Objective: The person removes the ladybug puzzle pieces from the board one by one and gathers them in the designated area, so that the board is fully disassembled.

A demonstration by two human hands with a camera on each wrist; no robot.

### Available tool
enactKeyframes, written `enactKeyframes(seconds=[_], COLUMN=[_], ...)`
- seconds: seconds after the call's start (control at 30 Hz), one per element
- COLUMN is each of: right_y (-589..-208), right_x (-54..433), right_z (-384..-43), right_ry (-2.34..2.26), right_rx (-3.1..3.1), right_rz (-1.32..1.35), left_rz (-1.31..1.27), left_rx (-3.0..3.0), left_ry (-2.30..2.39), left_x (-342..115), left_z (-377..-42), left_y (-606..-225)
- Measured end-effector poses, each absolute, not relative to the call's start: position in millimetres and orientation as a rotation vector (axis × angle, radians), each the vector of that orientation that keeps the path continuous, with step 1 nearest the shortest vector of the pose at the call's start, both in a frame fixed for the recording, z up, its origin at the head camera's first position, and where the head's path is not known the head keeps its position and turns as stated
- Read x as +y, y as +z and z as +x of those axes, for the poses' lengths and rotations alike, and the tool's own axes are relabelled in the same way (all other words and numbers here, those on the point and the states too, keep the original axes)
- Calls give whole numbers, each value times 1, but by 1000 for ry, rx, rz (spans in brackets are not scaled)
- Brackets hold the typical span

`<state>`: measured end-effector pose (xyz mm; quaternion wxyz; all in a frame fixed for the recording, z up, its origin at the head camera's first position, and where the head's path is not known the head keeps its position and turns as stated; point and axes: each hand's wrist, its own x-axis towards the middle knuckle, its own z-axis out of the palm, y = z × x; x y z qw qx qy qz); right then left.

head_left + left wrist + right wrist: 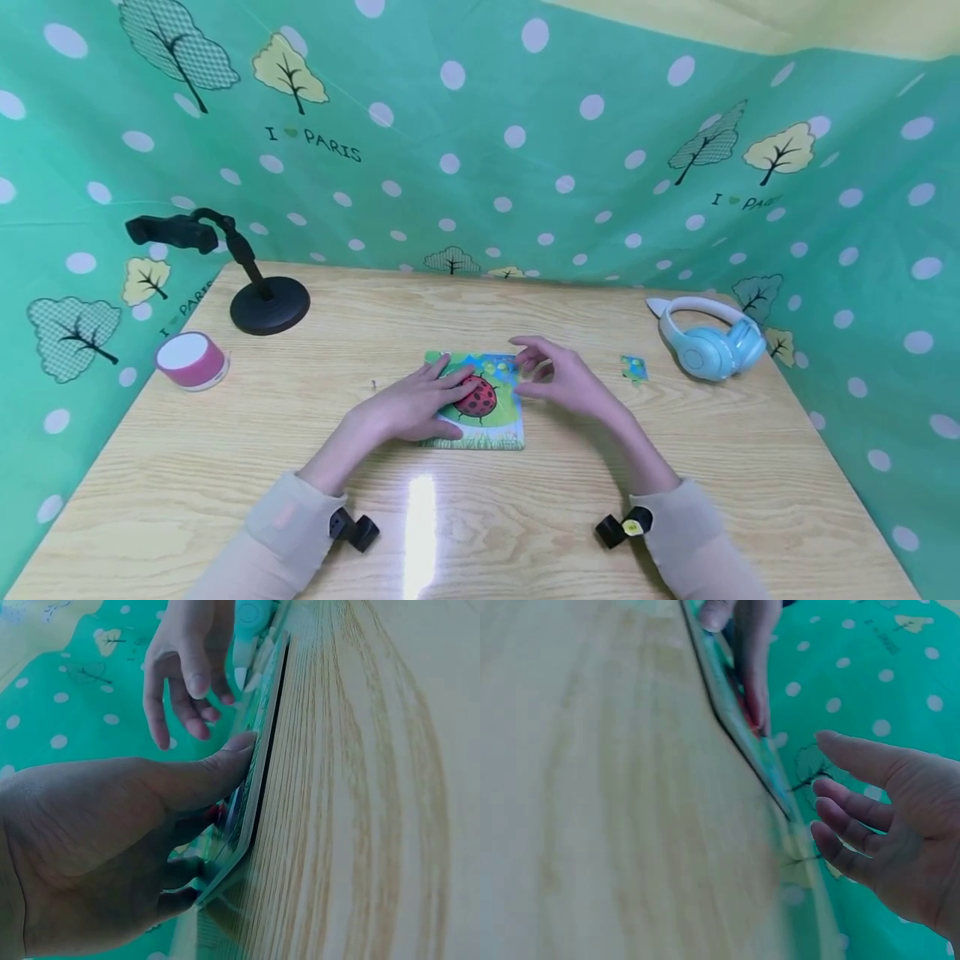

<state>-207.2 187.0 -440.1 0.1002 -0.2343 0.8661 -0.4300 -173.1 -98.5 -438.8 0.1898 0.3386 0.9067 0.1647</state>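
A flat square ladybug jigsaw puzzle (491,421) lies on the table, with a red spotted ladybug on a green and blue ground. My left hand (420,404) rests on its left part with spread fingers, covering some of the picture. In the left wrist view the left thumb (225,761) lies along the puzzle's near edge. My right hand (562,379) hovers by the upper right edge, fingers loosely bent and nothing between them. The right wrist view shows that hand (900,817) apart from the board. Off to its right lies a small loose puzzle piece (633,367).
Light blue headphones (708,346) sit at the back right. A black stand (270,306) is at the back left, with a pink and white cylinder (191,361) in front of it. A green dotted cloth (480,167) hangs behind the wooden table (510,517).
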Motion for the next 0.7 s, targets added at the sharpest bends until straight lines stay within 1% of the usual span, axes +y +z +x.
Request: enactKeyframes(seconds=[0.23,0.7], right_y=[-451,-446], right_x=[177,174], right_z=[-199,-196], right_ry=[-1146,-1003], right_rx=[2552,2571], right_rz=[-693,-760], left_rz=[926,894], left_rx=[2551,2556], left_ry=[459,441], left_x=[-98,-96], left_z=[-172,-173], left_y=[-439,-440])
